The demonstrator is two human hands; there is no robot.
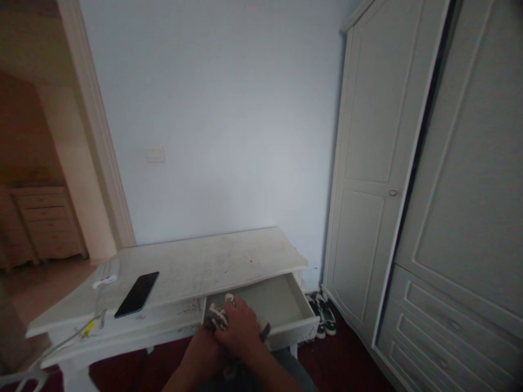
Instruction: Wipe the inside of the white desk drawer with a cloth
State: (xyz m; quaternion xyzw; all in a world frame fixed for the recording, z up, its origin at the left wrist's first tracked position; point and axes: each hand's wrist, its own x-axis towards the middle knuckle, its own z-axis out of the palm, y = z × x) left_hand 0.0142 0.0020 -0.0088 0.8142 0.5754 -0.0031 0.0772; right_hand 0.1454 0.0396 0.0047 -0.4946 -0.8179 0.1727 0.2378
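Note:
My right hand [241,326] is closed over a crumpled white and grey cloth [216,317] at the front left corner of an open drawer [286,307] in a white desk [204,264]. A dark bit of the cloth sticks out on the hand's right side. My left hand [203,342] comes up from below and lies under the right one and the cloth. Only its wrist shows; its fingers are hidden. The drawer's inside looks bare and grey.
A black phone [137,294] lies on the desk's left part, beside a white power strip [107,274] with a cable hanging off the edge. A tall white wardrobe [384,179] stands at the right, shoes [323,314] at its foot. A doorway [36,163] opens at the left.

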